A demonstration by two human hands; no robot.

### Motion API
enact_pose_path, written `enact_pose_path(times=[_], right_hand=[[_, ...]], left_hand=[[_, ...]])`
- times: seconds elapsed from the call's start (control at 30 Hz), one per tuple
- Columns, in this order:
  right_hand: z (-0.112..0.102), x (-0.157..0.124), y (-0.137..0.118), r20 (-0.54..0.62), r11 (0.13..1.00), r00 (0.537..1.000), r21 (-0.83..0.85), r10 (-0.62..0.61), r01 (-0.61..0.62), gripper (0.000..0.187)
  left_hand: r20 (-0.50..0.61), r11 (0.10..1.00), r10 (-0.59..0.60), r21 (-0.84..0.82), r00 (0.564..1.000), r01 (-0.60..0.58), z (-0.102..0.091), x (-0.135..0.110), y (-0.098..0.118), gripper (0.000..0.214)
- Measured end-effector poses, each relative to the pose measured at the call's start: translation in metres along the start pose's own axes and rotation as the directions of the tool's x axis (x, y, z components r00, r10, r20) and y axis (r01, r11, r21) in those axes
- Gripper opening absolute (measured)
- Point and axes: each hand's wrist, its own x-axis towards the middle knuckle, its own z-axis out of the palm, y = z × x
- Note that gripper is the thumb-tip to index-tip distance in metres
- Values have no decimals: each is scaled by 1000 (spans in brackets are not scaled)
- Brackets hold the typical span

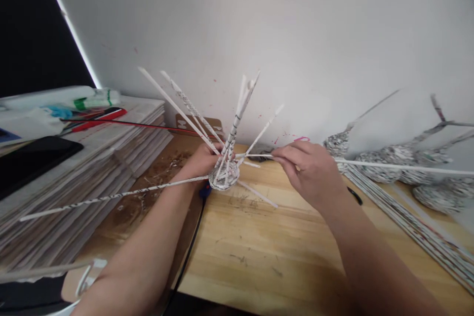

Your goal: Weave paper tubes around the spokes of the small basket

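Note:
A small round weave of rolled newspaper tubes [224, 176] is held over the wooden table, its printed paper tubes fanning out upward and sideways. My left hand [207, 159] is closed on the far left side of this weave; most of its fingers are hidden behind the tubes. To the right, my right hand [305, 168] pinches a long white paper tube [392, 165] between thumb and fingers. That tube runs from the weave through the hand and on toward the right edge. One printed tube [122, 193] sticks out low to the left, across my left forearm.
Several woven paper balls [381, 164] lie against the wall at the right, beside a bundle of long paper tubes [411, 224]. At the left, a tall paper stack [129, 158] carries a black phone [40, 163] and a red-handled tool [99, 119]. A black cable [192, 247] crosses the table.

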Motion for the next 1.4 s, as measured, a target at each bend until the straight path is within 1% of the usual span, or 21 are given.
enact_pose_path(times=[0.33, 0.57, 0.83, 0.97, 1.13, 1.4], right_hand=[[1, -2, 4, 3, 996, 1000, -94, -8, 8, 18], [3, -1, -1, 9, 989, 1000, -149, -20, 21, 18], [-1, -1, -6, 48, 982, 998, -187, -27, 36, 16], [-3, -1, -7, 63, 974, 997, -222, -37, 50, 15], [0, -2, -13, 82, 976, 996, -212, -35, 51, 17], [5, -1, -22, 85, 979, 996, -200, -16, 33, 16]], left_hand=[[17, 1000, -3, 13, 1000, 3, 0, 0, 0, 31], [-22, 998, -49, 34, 999, 50, 1, 1, -1, 30], [-33, 996, -25, 87, 999, 28, 0, 3, -5, 28], [-4, 985, 9, 175, 1000, -8, -1, 4, -7, 24], [51, 979, 10, 204, 999, -20, 1, 4, -9, 25], [51, 963, 35, 264, 998, -47, 2, 6, -11, 27]])
